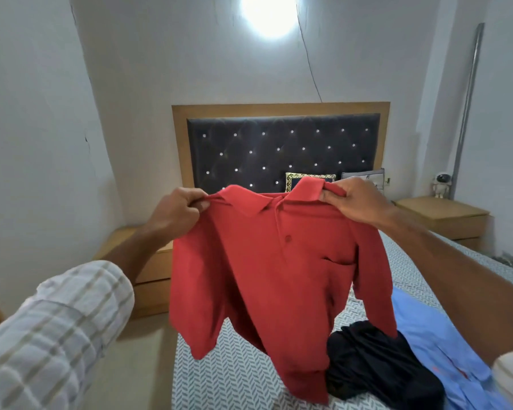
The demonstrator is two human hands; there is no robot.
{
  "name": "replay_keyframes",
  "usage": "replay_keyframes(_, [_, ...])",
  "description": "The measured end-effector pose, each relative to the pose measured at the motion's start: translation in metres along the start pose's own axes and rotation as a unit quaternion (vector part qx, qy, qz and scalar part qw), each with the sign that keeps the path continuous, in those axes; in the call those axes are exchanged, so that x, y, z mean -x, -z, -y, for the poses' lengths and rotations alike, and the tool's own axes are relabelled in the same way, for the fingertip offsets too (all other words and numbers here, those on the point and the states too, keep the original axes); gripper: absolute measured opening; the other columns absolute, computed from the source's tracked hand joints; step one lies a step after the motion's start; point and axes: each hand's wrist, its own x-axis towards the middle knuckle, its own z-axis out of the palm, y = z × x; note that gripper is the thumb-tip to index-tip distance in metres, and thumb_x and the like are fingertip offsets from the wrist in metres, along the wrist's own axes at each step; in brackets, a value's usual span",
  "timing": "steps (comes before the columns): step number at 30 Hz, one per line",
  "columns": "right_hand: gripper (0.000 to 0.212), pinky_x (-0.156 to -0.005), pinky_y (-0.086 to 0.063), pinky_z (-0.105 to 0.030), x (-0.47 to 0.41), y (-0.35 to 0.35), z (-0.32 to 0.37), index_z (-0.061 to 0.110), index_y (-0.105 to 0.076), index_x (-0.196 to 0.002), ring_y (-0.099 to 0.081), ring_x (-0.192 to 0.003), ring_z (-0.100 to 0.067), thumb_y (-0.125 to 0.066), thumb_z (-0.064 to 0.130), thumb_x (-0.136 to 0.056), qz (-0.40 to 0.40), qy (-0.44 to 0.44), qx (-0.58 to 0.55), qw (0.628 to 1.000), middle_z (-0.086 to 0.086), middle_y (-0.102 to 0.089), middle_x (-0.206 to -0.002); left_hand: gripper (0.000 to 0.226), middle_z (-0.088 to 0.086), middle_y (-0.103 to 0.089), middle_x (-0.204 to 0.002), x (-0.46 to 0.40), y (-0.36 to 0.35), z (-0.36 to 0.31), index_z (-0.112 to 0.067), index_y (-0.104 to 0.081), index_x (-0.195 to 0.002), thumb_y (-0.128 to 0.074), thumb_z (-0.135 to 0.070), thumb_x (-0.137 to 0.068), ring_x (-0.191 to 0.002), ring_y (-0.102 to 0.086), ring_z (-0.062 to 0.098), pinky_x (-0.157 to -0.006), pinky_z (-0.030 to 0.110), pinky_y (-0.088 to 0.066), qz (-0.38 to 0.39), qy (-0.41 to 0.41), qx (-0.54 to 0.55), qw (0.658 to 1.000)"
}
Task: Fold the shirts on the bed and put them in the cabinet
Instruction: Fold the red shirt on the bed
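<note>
Two hands up in the middle of the frame. Left hand (176, 210), left of center, fingers curled tight, pinching one shoulder of the red shirt (267, 273). Right hand (354, 199), right of center, fingers curled too, pinching the other shoulder. One red shirt, hanging down in the center, collar on top, bottom edge touching the bed (234, 374). Lower right: one black shirt (376, 365) in a heap, one blue shirt (427, 344) beside it, both lying on the bed. Three shirts in all. Two wooden nightstands: one at middle left (148, 276), one at middle right (453, 220). One dark headboard (279, 149) with shiny buttons, top center. White walls, one bright lamp (268, 13) at the very top.
</note>
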Motion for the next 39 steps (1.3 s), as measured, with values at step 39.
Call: replay_keyframes(39, [0.031, -0.094, -0.056, -0.041, 0.028, -0.031, -0.007, 0.011, -0.079, -0.094, -0.071, -0.095, -0.025, -0.084, 0.037, -0.078, 0.273, -0.221, 0.000, 0.936, -0.007, -0.076, -0.096, 0.034, -0.009, -0.071, -0.074, 0.048, 0.029, 0.055, -0.032, -0.072, -0.081, -0.088, -0.055, -0.062, -0.072, -0.066, 0.011, -0.070, 0.030, -0.050, 0.168, 0.077, -0.078, 0.980])
